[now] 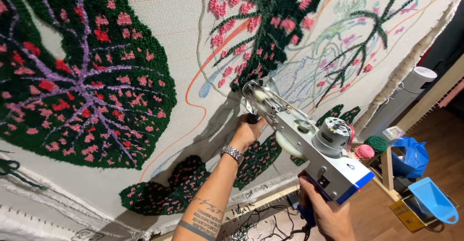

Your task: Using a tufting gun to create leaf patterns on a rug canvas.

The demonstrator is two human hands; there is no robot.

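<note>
A silver tufting gun [304, 142] with a grey motor and blue base is pressed nose-first against a stretched white backing cloth [179, 23]. Its tip touches the lower edge of a dark green leaf with pink dots [270, 23]. My left hand [247, 131], with a metal watch on the wrist, grips the front handle under the gun's nose. My right hand [326, 214] holds the rear blue grip at the bottom. Yarn runs into the gun's tip.
A large tufted green leaf with purple veins and red-pink spots [82, 77] fills the left. Smaller green patches [179, 185] lie below. Right of the wooden frame [425, 101] stand yarn balls [369, 148], a blue dustpan [432, 200] and a blue bag [411, 156].
</note>
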